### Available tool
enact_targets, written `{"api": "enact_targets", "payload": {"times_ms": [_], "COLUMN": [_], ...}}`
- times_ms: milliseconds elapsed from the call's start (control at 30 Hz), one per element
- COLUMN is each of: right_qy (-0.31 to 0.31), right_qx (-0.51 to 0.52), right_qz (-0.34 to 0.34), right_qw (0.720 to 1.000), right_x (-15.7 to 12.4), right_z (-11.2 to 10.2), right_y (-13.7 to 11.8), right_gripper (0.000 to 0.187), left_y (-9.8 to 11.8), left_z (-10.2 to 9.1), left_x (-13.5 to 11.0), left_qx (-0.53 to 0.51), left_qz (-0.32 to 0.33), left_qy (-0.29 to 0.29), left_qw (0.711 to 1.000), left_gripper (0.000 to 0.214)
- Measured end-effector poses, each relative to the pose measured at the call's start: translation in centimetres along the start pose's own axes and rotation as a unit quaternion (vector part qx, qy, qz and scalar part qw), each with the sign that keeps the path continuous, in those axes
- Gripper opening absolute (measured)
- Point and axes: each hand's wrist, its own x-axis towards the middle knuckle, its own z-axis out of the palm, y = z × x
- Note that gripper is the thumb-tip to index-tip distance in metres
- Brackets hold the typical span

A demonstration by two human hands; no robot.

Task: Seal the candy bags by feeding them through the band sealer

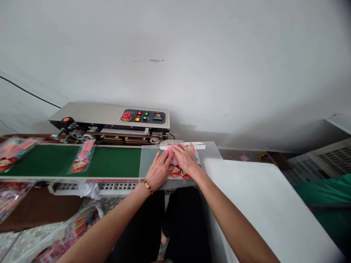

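Two forearms (227,215) (one bracelet (148,185)) lay hands (186,159) on packets (175,171).

Dark scuffs (157,60) mark the pale wall (233,73).

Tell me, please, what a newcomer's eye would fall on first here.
Probably the green belt, stretching across the left of the picture. Next might come the red button on the machine along its far side, then the hands over red-haired figures just right of the belt.
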Motion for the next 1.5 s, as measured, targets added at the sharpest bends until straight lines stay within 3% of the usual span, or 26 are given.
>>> {"api": "enact_targets", "payload": {"times_ms": [200, 533, 1033, 1167, 1267, 1400, 1500], "right_qy": [-0.015, -0.080, -0.070, -0.044, 0.006, 0.051, 0.051], "right_qx": [0.014, 0.026, 0.034, 0.074, 0.080, 0.067, 0.036], "right_qz": [0.053, 0.131, 0.102, 0.137, 0.178, 0.153, 0.124], "right_qw": [0.998, 0.988, 0.992, 0.987, 0.981, 0.985, 0.990], "right_x": [0.4, 5.3, 6.0, 4.6, 1.7, -2.9, -4.9], "right_z": [-0.1, -0.5, -0.1, -0.8, -1.2, -0.7, -0.3], "right_y": [1.0, -1.2, -1.5, -0.3, 1.3, 2.6, 2.5], "right_gripper": [0.036, 0.033, 0.033, 0.041, 0.041, 0.034, 0.038], "left_y": [-0.9, -0.7, -0.6, -1.0, -1.7, -3.0, -3.8], "left_z": [-0.4, 0.8, 0.8, 0.7, 0.6, 0.3, -0.1], "left_x": [-0.1, 0.4, 0.1, 0.2, 0.1, -0.1, -0.5], "left_qx": [0.021, -0.018, -0.031, -0.035, -0.025, -0.019, -0.020], "left_qz": [0.002, 0.013, 0.009, 0.004, -0.002, 0.002, -0.004], "left_qy": [0.010, 0.040, 0.026, 0.022, 0.024, 0.005, -0.009], "left_qw": [1.000, 0.999, 0.999, 0.999, 0.999, 1.000, 1.000], "left_gripper": [0.039, 0.044, 0.048, 0.048, 0.047, 0.049, 0.051]}}
